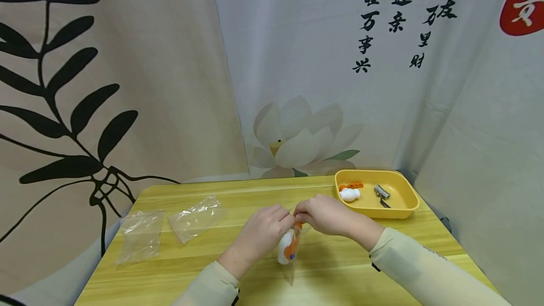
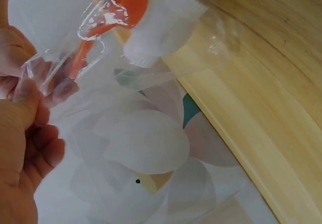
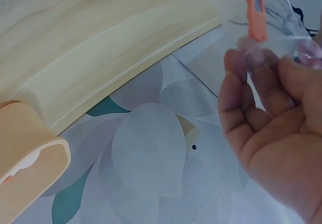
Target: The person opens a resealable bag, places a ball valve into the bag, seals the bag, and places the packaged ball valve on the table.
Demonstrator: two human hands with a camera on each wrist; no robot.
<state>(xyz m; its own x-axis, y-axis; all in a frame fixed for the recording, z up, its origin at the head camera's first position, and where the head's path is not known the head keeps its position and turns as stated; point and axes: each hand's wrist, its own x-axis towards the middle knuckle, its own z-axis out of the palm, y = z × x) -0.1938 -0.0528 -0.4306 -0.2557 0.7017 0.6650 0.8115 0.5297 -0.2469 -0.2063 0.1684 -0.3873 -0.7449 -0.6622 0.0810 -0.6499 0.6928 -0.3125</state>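
Note:
Both hands pinch the upper end of a clear plastic bag (image 2: 221,40) over the middle of the table. My left hand (image 1: 268,228) holds it with thumb and fingers; in the left wrist view the left hand (image 2: 27,143) is close beside the right. My right hand (image 1: 333,218) grips the bag's other side, and its curled fingers fill the right wrist view. Inside the bag hang a white bottle-like piece (image 2: 166,25) and a slim orange piece (image 3: 256,15) with a wider end. A small blue spot shows on the orange part in the head view.
A yellow tray (image 1: 374,212) at the back right holds an orange piece (image 1: 352,186), a white bottle-like piece (image 1: 350,195), a silver cylindrical item (image 1: 381,191) and a small dark item (image 1: 385,204). Two flat clear bags (image 1: 141,237) lie on the wooden table (image 1: 204,277) at left. A printed curtain hangs behind.

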